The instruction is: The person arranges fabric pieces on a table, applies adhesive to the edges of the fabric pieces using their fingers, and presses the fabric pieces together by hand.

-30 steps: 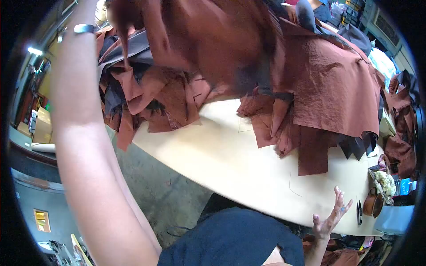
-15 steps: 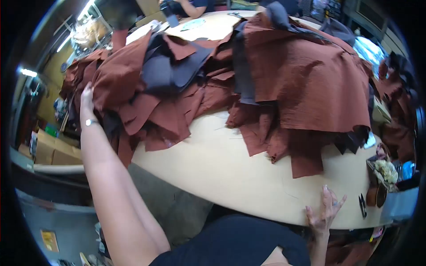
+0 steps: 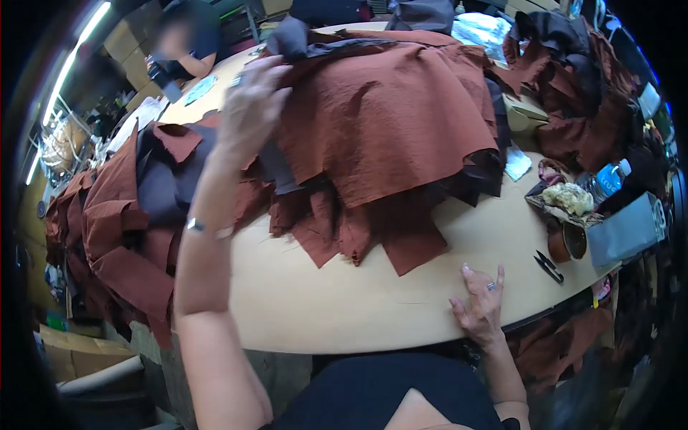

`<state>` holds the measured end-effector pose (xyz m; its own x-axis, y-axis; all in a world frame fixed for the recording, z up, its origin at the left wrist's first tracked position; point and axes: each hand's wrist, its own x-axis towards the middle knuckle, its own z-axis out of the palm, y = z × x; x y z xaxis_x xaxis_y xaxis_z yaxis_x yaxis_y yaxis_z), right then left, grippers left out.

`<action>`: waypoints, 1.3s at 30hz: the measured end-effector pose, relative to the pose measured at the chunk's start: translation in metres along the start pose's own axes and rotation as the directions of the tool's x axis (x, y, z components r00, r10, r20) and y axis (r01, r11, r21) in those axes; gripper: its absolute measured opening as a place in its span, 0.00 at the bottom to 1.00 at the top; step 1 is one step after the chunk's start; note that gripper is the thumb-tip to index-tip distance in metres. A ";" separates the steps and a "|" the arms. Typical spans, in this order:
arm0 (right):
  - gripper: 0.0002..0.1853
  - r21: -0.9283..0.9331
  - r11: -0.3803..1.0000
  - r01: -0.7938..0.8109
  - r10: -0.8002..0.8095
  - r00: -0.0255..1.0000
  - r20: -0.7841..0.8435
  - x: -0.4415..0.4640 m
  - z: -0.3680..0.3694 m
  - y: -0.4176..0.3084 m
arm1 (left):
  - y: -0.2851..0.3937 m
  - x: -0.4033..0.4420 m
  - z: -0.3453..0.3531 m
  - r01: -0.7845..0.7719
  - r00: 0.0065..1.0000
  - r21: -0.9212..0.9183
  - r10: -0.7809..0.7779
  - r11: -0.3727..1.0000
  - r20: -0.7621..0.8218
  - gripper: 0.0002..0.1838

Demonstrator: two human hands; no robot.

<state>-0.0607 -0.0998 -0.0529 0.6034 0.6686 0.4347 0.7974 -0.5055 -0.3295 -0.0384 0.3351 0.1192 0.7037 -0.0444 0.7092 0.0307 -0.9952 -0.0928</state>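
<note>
My left hand (image 3: 251,107) is raised at the left edge of a big heap of rust-brown fabric pieces (image 3: 390,122), its fingers loosely bent and apart, with nothing seen in them. Dark grey fabric (image 3: 288,40) shows at the top of that heap, just beyond the fingertips. A second pile of rust-brown cloth (image 3: 122,236) with grey pieces (image 3: 168,183) lies to the left, partly behind my forearm. Low over the near table edge, my right hand (image 3: 480,304) has its fingers spread and holds nothing. Black thread snips (image 3: 549,266) lie to its right.
The pale table (image 3: 344,308) has a curved front edge. At its right stand a grey bin (image 3: 627,229), a brown cup (image 3: 566,240) and a water bottle (image 3: 609,178). More brown cloth (image 3: 588,129) hangs at the right. Another person (image 3: 190,43) sits across the table.
My left hand has left the left pile and moved right to the larger heap. The view has turned right. My right hand stays near the table edge with fingers spread.
</note>
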 end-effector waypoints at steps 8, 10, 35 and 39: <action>0.34 0.031 0.997 -0.068 0.069 0.997 -0.042 -0.002 -0.001 0.000 | 0.016 0.073 0.084 0.126 0.969 0.358 -0.192 0.925 0.155 0.15; 0.34 0.075 0.994 -0.079 0.084 0.995 -0.060 -0.002 -0.001 0.001 | 0.009 0.078 0.069 -0.058 0.998 -0.089 0.059 0.994 0.004 0.12; 0.36 0.437 0.899 -0.031 0.053 0.998 -0.037 0.032 -0.014 -0.002 | 0.130 -0.122 -0.012 0.026 0.984 -0.009 -0.024 1.000 0.176 0.16; 0.37 0.542 0.839 0.041 -0.055 0.998 0.009 0.051 0.000 -0.021 | 0.114 -0.142 -0.019 0.081 0.942 -0.105 -0.042 0.991 0.332 0.12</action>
<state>-0.0463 -0.0549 -0.0241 0.5589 0.7001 0.4444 0.6937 -0.1011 -0.7131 -0.1483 0.2265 0.0209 0.8974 0.0288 0.4403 0.0128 -0.9992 0.0392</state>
